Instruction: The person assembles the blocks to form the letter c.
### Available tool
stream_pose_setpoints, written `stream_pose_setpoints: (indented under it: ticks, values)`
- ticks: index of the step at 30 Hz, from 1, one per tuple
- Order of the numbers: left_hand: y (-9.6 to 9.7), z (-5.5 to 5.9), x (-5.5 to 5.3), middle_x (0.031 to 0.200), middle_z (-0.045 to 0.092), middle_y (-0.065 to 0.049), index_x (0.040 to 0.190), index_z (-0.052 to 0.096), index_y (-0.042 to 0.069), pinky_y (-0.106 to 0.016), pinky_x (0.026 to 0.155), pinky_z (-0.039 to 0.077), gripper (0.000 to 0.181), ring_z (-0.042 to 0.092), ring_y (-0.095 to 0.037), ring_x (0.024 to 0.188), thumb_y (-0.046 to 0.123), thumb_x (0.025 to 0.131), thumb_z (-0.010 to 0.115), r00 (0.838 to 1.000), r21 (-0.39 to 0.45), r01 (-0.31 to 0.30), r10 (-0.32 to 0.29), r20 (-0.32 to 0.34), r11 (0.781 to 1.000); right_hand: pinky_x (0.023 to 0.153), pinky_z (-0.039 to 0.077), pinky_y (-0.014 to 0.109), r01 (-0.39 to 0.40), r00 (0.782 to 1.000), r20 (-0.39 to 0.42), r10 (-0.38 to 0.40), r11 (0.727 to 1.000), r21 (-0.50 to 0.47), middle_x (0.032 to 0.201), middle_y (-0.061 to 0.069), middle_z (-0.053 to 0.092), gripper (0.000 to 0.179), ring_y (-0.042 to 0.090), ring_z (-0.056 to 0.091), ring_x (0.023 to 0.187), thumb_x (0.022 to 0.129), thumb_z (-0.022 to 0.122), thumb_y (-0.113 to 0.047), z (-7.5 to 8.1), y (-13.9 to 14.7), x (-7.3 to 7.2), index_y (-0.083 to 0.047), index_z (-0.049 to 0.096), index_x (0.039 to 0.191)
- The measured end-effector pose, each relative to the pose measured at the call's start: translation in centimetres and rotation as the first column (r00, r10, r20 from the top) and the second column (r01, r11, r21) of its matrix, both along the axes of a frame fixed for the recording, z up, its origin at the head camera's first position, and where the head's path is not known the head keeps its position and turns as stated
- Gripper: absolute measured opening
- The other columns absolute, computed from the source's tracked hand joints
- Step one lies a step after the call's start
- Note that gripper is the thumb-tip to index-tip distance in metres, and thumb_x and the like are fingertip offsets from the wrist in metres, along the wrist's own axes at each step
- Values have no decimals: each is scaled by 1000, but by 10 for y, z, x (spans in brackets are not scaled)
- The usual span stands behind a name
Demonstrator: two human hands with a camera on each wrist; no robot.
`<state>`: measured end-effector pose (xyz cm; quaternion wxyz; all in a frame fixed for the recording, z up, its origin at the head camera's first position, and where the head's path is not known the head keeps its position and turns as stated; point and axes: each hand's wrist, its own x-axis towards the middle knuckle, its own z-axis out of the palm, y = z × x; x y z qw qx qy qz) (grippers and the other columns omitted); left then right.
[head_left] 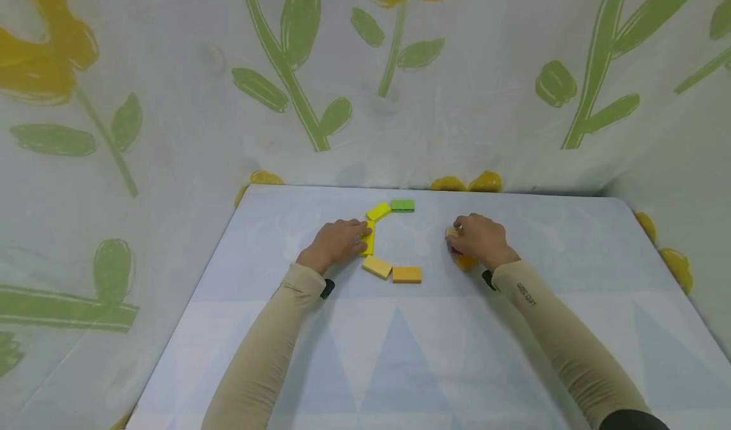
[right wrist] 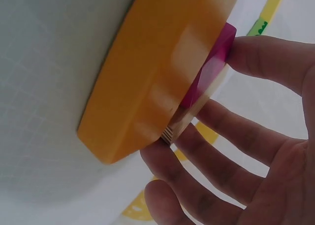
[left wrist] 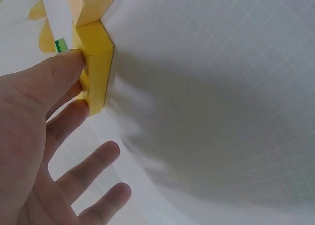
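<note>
My left hand (head_left: 339,243) pinches a yellow block (left wrist: 93,67) between thumb and forefinger, its other fingers spread in the left wrist view. A pale orange block (head_left: 377,266) sits against the yellow block's near end. At the far end stands a brighter yellow block (head_left: 379,212), with a green block (head_left: 402,206) beside it. My right hand (head_left: 484,238) holds a pale wooden block (head_left: 452,232) with a striped end; its thumb also touches a magenta block (right wrist: 211,67). In front of these in the right wrist view is an orange block (right wrist: 152,72), partly covered by the hand in the head view.
Another orange block (head_left: 407,274) lies nearer me, between the hands. All the blocks form a broken ring on the pale patterned table (head_left: 400,366). A flower-printed fabric wall (head_left: 457,119) rises behind the table's far edge.
</note>
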<state>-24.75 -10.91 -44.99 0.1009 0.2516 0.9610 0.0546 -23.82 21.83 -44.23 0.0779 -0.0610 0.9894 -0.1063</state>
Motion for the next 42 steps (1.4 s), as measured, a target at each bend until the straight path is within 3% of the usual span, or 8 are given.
stream_pose_setpoints:
  ticks: [12, 31, 42]
  values:
    - [0, 1, 2, 151, 51, -7, 146, 57, 19, -50, 106, 45, 45, 53, -32, 132, 34, 104, 58, 1000, -6, -2, 2, -9, 1000, 75, 57, 53, 6, 1000, 1, -6, 1000, -4, 116, 22, 66, 48, 29, 61, 82, 93, 67, -38, -3, -3, 1, -2, 68, 126]
    - [0, 1, 1, 151, 51, -7, 146, 57, 19, -50, 105, 46, 45, 53, -31, 131, 34, 104, 58, 1000, -12, 1, -1, -1, 1000, 73, 57, 46, -13, 1000, -24, 13, 1000, -1, 106, 18, 67, 43, 26, 60, 77, 88, 71, -22, -8, -6, 0, 0, 68, 124]
    - [0, 0, 1, 150, 53, -7, 146, 57, 19, -49, 104, 47, 45, 55, -31, 129, 35, 104, 59, 1000, -17, 0, 0, -12, 1000, 76, 56, 47, -38, 998, -42, 35, 998, -50, 111, 17, 68, 38, 27, 62, 86, 88, 70, -15, -7, -8, 2, -2, 69, 124]
